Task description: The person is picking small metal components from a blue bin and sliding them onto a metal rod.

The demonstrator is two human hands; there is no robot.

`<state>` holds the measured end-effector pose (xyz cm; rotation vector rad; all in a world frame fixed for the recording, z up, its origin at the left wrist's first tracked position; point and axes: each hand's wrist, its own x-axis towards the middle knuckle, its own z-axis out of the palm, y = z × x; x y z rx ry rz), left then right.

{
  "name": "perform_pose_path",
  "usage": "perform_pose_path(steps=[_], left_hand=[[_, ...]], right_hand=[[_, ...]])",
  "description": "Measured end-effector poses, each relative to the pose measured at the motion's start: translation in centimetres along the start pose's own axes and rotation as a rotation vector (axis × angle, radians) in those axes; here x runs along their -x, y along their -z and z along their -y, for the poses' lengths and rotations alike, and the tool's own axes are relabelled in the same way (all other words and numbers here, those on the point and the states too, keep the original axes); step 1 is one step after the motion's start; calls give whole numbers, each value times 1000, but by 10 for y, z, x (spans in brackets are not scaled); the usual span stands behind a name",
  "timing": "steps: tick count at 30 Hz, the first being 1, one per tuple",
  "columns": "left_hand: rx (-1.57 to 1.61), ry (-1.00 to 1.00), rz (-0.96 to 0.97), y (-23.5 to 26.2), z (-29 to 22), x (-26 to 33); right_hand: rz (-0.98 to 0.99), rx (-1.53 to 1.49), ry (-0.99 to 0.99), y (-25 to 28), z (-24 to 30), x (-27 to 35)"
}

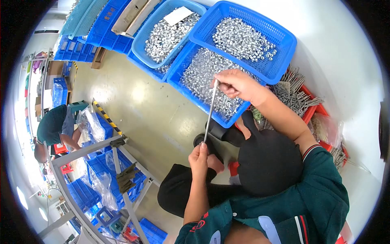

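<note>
We look down at a seated person working over the floor, with a thin metal rod [210, 112] stretched between both hands. The left hand [199, 156] pinches the rod's lower end, its grip closed tight on the tip, seemingly to steady it. The right hand [235, 84] holds the upper end, fingers closed around the top, just above a blue bin [178, 83] heaped with small silver nuts [203, 75]. We judge the top end is kept there so nuts are close at hand. The rod's long axis runs nearly upright in the picture, leaning slightly: its top points away from the person toward the bin, its bottom points back at the knees. Two more blue baskets [280, 38] of nuts sit beyond the bin, and a red tray [310, 112] of loose rods [294, 91] lies to the right, beside the right forearm. At far left, well apart, another person [53, 126] bends near a metal rack [89, 150] of blue crates.
</note>
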<state>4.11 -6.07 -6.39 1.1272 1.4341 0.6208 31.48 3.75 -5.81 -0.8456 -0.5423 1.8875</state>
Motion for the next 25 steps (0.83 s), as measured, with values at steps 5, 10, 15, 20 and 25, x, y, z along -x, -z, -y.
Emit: perform_pose_path(steps=[5, 10, 15, 20, 25], left_hand=[[145, 114, 5, 1, -6, -4], [186, 148, 2, 2, -13, -3], [171, 109, 17, 8, -4, -2], [107, 42, 14, 6, 0, -2], [64, -14, 3, 8, 7, -2]], right_hand=[[113, 239, 38, -29, -11, 10], [-42, 55, 42, -9, -16, -3], [-36, -377, 51, 3, -10, -12], [-12, -452, -2, -4, -5, -11], [105, -382, -32, -5, -3, -8]])
